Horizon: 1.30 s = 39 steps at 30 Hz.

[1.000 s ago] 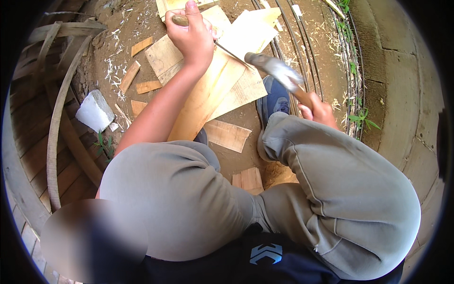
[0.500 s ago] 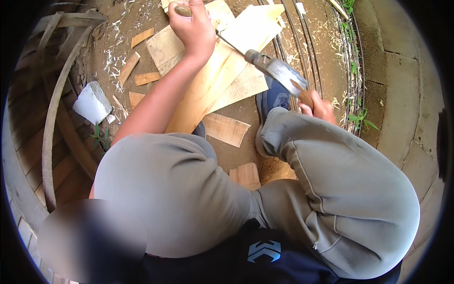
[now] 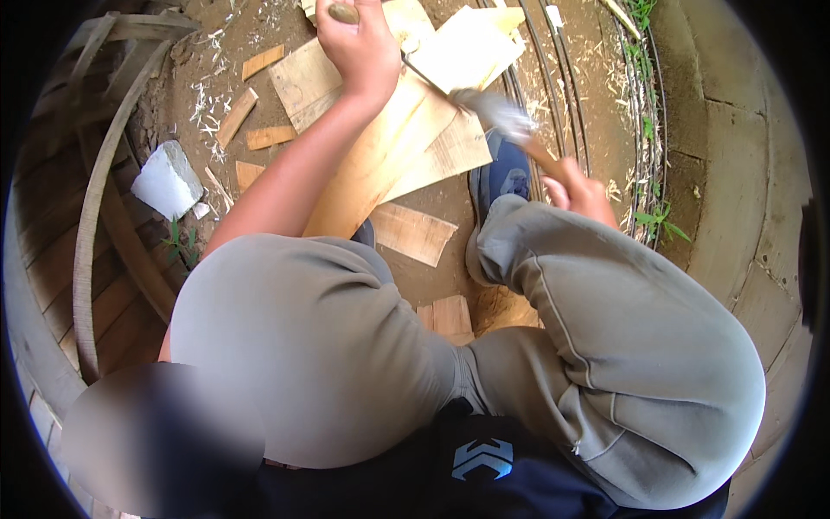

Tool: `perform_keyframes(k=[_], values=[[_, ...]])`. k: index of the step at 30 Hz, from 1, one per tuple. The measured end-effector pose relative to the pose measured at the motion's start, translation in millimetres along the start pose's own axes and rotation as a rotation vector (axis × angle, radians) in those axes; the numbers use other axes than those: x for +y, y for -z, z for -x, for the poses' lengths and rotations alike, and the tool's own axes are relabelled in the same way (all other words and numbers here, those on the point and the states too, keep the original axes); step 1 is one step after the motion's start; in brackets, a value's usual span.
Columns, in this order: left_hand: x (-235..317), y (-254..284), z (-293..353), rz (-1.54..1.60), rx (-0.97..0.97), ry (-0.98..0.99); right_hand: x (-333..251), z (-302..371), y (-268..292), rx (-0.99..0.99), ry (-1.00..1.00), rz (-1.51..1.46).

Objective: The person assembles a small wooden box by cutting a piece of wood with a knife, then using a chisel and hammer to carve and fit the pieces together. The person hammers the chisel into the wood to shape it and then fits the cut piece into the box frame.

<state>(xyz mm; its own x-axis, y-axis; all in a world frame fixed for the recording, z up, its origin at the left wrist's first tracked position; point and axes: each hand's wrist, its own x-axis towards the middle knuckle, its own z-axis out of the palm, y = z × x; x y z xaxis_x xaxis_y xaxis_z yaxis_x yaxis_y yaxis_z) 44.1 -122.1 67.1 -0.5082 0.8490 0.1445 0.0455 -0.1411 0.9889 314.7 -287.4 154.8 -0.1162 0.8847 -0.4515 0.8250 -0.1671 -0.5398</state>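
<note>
My left hand [image 3: 361,60] is closed round the rounded wooden handle [image 3: 343,13] of a hand tool. Its thin dark metal shaft [image 3: 425,76] slants down to the right over pale wooden boards [image 3: 415,130]; the tip is hard to make out. In my right hand [image 3: 584,192], beside my right knee, is the wooden handle of a hammer [image 3: 501,115]. The hammer's head is smeared by motion and lies close to the shaft's lower end; whether they touch, I cannot tell.
Wood offcuts [image 3: 236,117] and shavings lie on the dirt ground at left, near a whitish block [image 3: 169,180]. Bent wooden strips [image 3: 91,208] stand at far left. Dark cables or rods [image 3: 562,69] run along the right, before a paved edge [image 3: 735,173]. My shoe [image 3: 503,169] is beside the boards.
The hammer has swung slightly, its head going from fairly sharp to blurred. My left hand and its tool have shifted a little to the right.
</note>
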Motion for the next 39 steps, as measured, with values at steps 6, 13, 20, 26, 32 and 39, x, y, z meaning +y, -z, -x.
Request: perform_keyframes(k=[6,13,20,26,32,39], values=[[-5.7,-6.0,3.4,0.024,0.01,-0.093,16.0,-3.2,-12.4,0.142,0.145,-0.081],[-4.6,-6.8,-6.9,0.027,0.011,-0.189,7.7,-6.8,0.5,0.048,0.083,-0.044],[-4.5,-8.8,-4.3,-0.005,-0.024,-0.156,14.6,-0.3,-8.3,0.091,0.12,-0.096],[-1.4,-5.8,-1.8,-0.013,-0.053,-0.041,17.6,-26.9,6.7,0.09,0.008,-0.004],[-1.1,-4.3,-14.3,0.022,-0.068,0.224,7.5,-66.2,6.8,-0.056,0.091,0.079],[21.0,-9.9,-8.2,0.132,-0.025,0.314,10.4,-70.2,0.8,-0.034,0.151,0.036]])
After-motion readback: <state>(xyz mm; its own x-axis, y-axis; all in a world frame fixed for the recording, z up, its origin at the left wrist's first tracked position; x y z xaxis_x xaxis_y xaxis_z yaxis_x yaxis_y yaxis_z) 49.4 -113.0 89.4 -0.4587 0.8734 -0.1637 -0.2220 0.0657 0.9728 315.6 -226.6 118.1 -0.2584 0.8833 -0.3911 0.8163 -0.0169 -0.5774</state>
